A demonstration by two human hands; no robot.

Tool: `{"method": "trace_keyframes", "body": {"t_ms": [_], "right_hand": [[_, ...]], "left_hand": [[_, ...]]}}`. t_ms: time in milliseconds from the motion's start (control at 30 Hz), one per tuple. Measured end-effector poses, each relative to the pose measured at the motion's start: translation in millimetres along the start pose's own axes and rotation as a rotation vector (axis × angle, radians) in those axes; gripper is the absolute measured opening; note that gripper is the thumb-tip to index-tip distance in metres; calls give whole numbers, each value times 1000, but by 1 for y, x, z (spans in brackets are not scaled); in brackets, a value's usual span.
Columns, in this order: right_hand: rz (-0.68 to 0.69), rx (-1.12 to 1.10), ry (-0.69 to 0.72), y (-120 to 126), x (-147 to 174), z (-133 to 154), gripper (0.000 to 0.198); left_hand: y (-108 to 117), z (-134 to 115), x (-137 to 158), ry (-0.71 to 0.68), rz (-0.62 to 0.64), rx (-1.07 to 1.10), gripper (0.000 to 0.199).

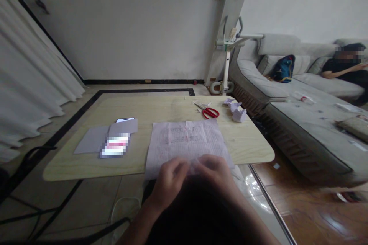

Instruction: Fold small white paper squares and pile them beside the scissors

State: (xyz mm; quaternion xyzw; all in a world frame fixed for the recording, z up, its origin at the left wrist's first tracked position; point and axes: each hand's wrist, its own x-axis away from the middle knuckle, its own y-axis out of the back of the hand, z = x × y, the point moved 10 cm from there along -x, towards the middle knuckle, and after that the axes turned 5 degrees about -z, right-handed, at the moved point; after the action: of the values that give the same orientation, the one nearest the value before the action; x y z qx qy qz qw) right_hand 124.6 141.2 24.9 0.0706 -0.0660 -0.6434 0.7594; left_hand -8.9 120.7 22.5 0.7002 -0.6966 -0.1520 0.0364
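Note:
My left hand and my right hand meet over the near edge of a large printed sheet of paper. The fingers of both are closed and bent inward, pinching what looks like a small pale piece of paper between them. Motion blur and the fingers hide most of its shape. The sheet lies on the table and hangs over its front edge. Beyond it lie red-handled scissors, with thin white scraps by the blades. Several folded paper pieces stand at the right back.
On the left of the wooden table are plain paper sheets, a lit phone and another phone partly under paper. A grey sofa with a blue bag and a seated person is at right.

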Motion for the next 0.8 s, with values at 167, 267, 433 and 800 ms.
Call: {"method": "trace_keyframes", "body": {"t_ms": [167,267,433,800], "right_hand": [[14,-34,0,-1,0,-2,24],[15,-2,31,-1,1,-3,30],[3,64,106,1,4,1,34],[-87,145,243,4,10,14,19]], "left_hand": [[9,3,1,62,-78,70,30],[9,7,2,86,-76,93,31],[2,14,1,98,10,111,31],[4,9,5,70,-63,71,38]]}}
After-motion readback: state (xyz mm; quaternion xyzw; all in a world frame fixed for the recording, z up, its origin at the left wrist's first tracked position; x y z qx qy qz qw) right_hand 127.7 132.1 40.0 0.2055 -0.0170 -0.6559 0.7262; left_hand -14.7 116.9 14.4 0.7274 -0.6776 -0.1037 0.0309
